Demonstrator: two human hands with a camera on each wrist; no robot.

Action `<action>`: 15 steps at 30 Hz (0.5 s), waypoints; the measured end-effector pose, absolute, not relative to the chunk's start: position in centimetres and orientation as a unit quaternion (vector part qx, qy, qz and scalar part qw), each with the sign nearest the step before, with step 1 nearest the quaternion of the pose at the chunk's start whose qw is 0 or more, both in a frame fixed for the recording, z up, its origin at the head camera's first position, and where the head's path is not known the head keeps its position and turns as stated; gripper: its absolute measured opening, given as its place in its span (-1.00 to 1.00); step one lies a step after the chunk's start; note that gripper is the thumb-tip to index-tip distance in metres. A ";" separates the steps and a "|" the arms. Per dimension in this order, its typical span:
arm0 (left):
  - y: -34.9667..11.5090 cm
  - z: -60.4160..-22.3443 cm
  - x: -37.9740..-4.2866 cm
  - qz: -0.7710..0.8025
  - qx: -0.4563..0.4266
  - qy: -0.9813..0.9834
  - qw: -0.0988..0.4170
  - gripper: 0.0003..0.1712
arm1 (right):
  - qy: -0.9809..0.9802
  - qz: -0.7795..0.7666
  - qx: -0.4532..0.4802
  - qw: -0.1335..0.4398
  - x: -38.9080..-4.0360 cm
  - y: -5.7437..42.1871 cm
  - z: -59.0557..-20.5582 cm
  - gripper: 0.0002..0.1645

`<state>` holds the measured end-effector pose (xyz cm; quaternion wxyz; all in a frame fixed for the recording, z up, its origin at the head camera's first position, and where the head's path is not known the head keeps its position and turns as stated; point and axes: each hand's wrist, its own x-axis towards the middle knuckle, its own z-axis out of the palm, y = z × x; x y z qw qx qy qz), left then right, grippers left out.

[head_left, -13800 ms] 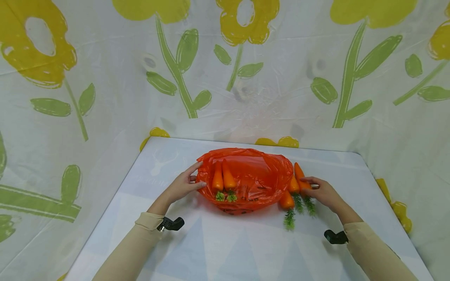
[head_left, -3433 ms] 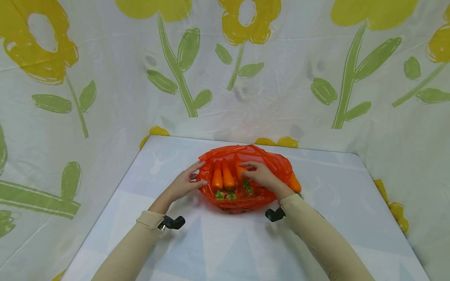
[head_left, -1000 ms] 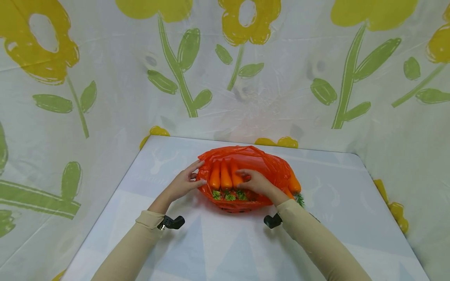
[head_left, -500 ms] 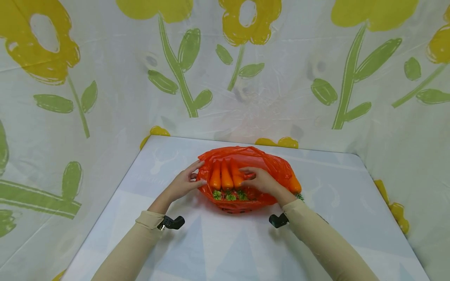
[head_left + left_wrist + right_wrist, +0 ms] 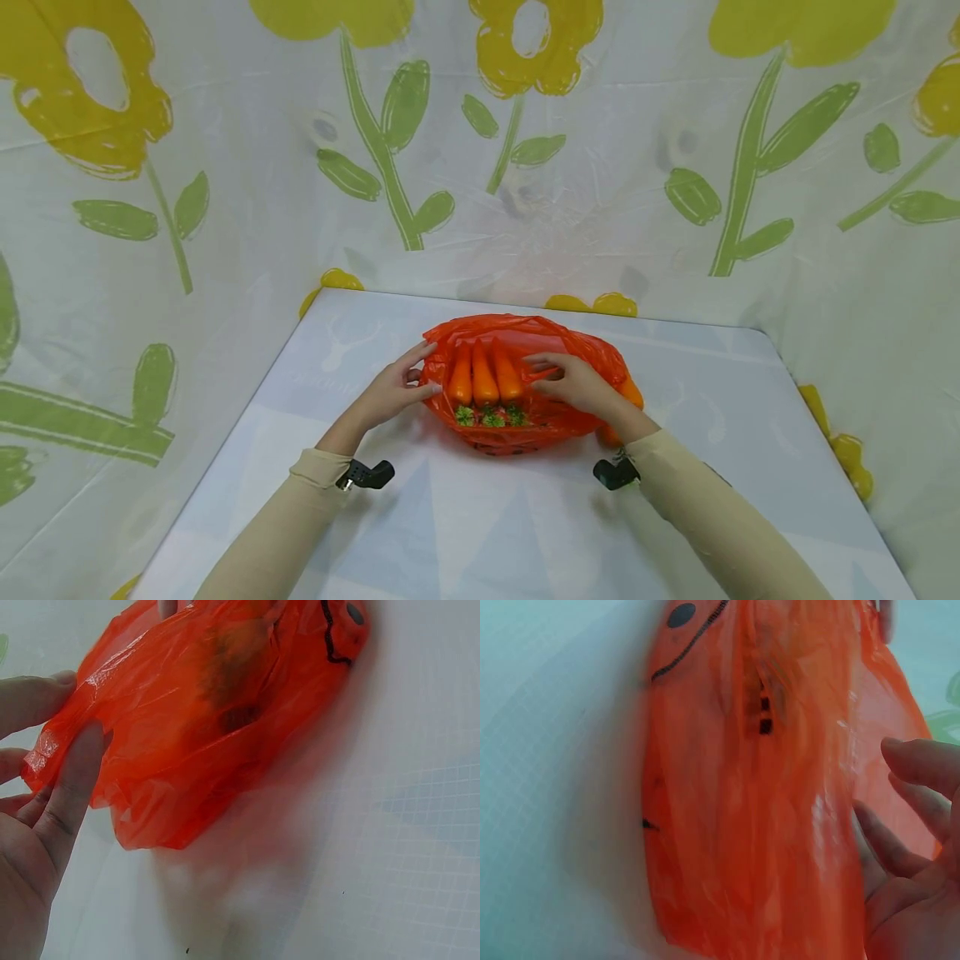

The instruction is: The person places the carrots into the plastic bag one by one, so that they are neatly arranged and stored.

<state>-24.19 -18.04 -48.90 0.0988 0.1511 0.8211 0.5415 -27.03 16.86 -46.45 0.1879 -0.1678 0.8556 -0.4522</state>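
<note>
A red plastic bag (image 5: 558, 412) lies on the table with its mouth facing up. Three orange carrots (image 5: 484, 379) with green tops sit side by side in its left part. My left hand (image 5: 387, 392) grips the bag's left edge; in the left wrist view the film of the bag (image 5: 180, 742) passes between thumb and fingers. Over the bag's right part hovers my right hand (image 5: 577, 387), its fingers loosely bent and holding nothing. More carrots (image 5: 632, 392) lie against the outside of the bag on the right, partly hidden by my right hand and forearm.
The table (image 5: 450, 525) has a white and pale blue printed cover. A curtain (image 5: 585, 167) with yellow flowers hangs behind it and along both sides. Dark wrist cameras (image 5: 365, 476) stick out from both sleeves.
Since the earliest frame, a third carrot has come into the bag beside the first two. Over the last second my right hand has let go of it and moved right; the left hand stays put.
</note>
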 end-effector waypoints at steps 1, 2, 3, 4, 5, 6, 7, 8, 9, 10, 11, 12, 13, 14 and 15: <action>-18.1 -48.9 -24.2 0.543 0.152 0.820 0.099 -0.10 | 0.854 -0.456 -0.170 0.187 -27.0 17.0 -46.3 -0.43; -18.1 -48.9 -24.2 0.545 0.154 0.819 0.098 -0.10 | 0.854 -0.456 -0.171 0.185 -27.0 17.1 -46.1 -0.44; -18.1 -48.9 -24.2 0.546 0.154 0.817 0.099 -0.09 | 0.853 -0.458 -0.172 0.183 -26.9 17.2 -46.0 -0.44; -18.1 -48.9 -24.2 0.548 0.155 0.816 0.099 -0.09 | 0.852 -0.460 -0.173 0.182 -26.9 17.4 -45.9 -0.44; -18.1 -49.0 -24.2 0.549 0.155 0.815 0.099 -0.09 | 0.852 -0.460 -0.174 0.180 -26.9 17.5 -45.8 -0.44; -18.1 -49.0 -24.2 0.550 0.154 0.815 0.100 -0.08 | 0.852 -0.460 -0.173 0.179 -26.9 17.7 -45.6 -0.43; -18.1 -49.0 -24.2 0.550 0.155 0.815 0.100 -0.08 | 0.853 -0.461 -0.170 0.179 -26.8 17.8 -45.6 -0.44; -18.1 -49.0 -24.2 0.549 0.154 0.815 0.100 -0.08 | 0.854 -0.460 -0.168 0.178 -26.8 18.0 -45.5 -0.44; -18.1 -49.1 -24.2 0.548 0.154 0.816 0.099 -0.08 | 0.854 -0.461 -0.166 0.177 -26.7 18.1 -45.4 -0.44; -18.1 -49.1 -24.3 0.547 0.153 0.817 0.099 -0.08 | 0.855 -0.458 -0.166 0.176 -26.7 18.3 -45.4 -0.45; -18.1 -49.1 -24.3 0.545 0.152 0.819 0.099 -0.07 | 0.856 -0.457 -0.166 0.174 -26.6 18.5 -45.3 -0.45; -18.0 -49.1 -24.3 0.544 0.152 0.819 0.099 -0.08 | 0.856 -0.458 -0.167 0.173 -26.5 18.7 -45.2 -0.46; -18.0 -49.1 -24.3 0.543 0.151 0.820 0.099 -0.08 | 0.856 -0.459 -0.168 0.170 -26.5 18.8 -45.1 -0.46; -18.0 -49.1 -24.3 0.543 0.150 0.820 0.099 -0.08 | 0.855 -0.461 -0.169 0.168 -26.4 19.0 -45.0 -0.46; -18.0 -49.1 -24.3 0.542 0.151 0.821 0.099 -0.08 | 0.851 -0.467 -0.171 0.167 -26.4 19.2 -45.0 -0.45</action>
